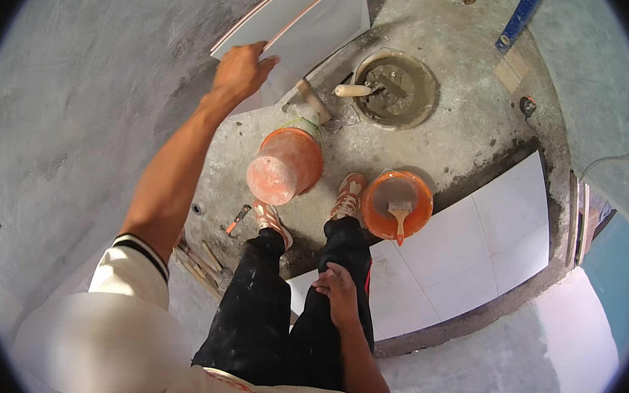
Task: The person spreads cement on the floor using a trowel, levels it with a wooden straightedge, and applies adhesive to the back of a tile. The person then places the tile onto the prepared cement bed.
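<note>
My left hand (245,69) grips the near edge of white tiles (309,26) with pinkish edges, which lean against the grey wall at the upper left. My right hand (333,287) is down by my right leg, its loosely bent fingers apart and holding nothing. Beside my left shoe stands an orange bucket (299,162) with a smaller dusty orange one upended on top. An orange bucket (420,212) by my right shoe holds grey liquid and a brush (400,214). Farther ahead, a trowel (352,90) rests in a tub of wet mortar (412,86).
Laid white tiles (489,232) extend along the right side. A blue level (520,20) is at the top right near a wooden piece (511,70) and a small tape measure (527,106). Several tools (206,262) lie by my left leg, and a cable (613,157) runs at the right.
</note>
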Demonstrator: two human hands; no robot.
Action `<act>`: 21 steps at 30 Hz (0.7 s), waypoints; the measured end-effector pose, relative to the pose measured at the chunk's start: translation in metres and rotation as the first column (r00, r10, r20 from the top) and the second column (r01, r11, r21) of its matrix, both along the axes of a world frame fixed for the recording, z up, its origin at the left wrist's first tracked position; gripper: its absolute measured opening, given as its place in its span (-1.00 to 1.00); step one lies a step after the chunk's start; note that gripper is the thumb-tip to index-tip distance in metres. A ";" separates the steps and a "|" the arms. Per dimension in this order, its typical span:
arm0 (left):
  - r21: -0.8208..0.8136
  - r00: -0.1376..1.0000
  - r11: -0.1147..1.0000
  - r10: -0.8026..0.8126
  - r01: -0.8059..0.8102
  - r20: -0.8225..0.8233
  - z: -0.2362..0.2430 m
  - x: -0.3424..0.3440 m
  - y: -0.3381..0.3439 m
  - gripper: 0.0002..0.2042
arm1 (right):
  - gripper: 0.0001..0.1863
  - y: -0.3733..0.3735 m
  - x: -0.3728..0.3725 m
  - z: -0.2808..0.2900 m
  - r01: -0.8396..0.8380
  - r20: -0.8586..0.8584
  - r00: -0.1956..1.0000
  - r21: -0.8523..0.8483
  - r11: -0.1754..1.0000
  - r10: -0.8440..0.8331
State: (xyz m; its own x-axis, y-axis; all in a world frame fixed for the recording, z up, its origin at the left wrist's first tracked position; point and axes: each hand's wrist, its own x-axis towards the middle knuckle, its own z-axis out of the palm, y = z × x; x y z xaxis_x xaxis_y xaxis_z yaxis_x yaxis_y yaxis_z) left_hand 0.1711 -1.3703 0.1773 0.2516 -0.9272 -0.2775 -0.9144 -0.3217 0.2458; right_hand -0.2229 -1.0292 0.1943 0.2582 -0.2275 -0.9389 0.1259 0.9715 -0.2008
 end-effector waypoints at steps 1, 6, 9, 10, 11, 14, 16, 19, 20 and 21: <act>0.020 1.000 1.000 0.004 -0.005 0.018 0.026 0.002 0.018 -0.58 | -0.53 -0.004 0.000 0.000 -0.030 0.013 0.999 0.009 1.000 0.030; -0.008 0.997 0.998 0.068 -0.068 0.027 0.113 0.031 0.136 -0.66 | -0.41 -0.061 0.026 -0.019 -0.214 0.045 0.975 -0.099 0.972 0.219; -0.053 0.999 0.998 0.039 -0.040 -0.024 0.154 0.036 0.212 -0.76 | -0.21 -0.117 0.063 -0.043 -0.114 0.083 0.988 -0.199 0.973 0.133; -0.073 0.998 0.997 0.006 -0.011 -0.068 0.164 0.038 0.237 -0.75 | -0.12 -0.132 0.078 -0.052 -0.066 0.100 0.991 -0.221 0.973 0.090; -0.092 0.994 0.996 -0.023 0.013 -0.109 0.173 0.042 0.262 -0.72 | -0.06 -0.146 0.095 -0.054 -0.001 0.167 0.985 -0.202 0.979 0.035; -0.114 0.959 0.966 -0.247 0.232 -0.140 0.180 0.058 0.332 -0.53 | -0.03 -0.168 0.138 -0.028 0.090 0.456 0.886 0.014 0.996 -0.086; -0.076 0.928 0.939 -0.343 0.335 -0.146 0.189 0.063 0.376 -0.44 | -0.09 -0.145 0.171 -0.010 0.057 0.366 0.930 -0.043 0.997 -0.037; -0.194 0.876 0.890 -0.447 0.413 -0.183 0.170 0.074 0.436 -0.51 | -0.44 -0.096 0.143 -0.074 0.024 0.309 0.951 -0.014 1.000 -0.019; -0.196 0.877 0.893 -0.441 0.406 -0.190 0.165 0.080 0.459 -0.51 | -0.49 -0.081 0.142 -0.068 0.009 0.247 0.969 -0.015 1.000 -0.005; -0.202 0.876 0.892 -0.441 0.404 -0.196 0.159 0.087 0.479 -0.52 | -0.48 -0.069 0.144 -0.058 -0.009 0.256 0.966 -0.051 0.999 0.022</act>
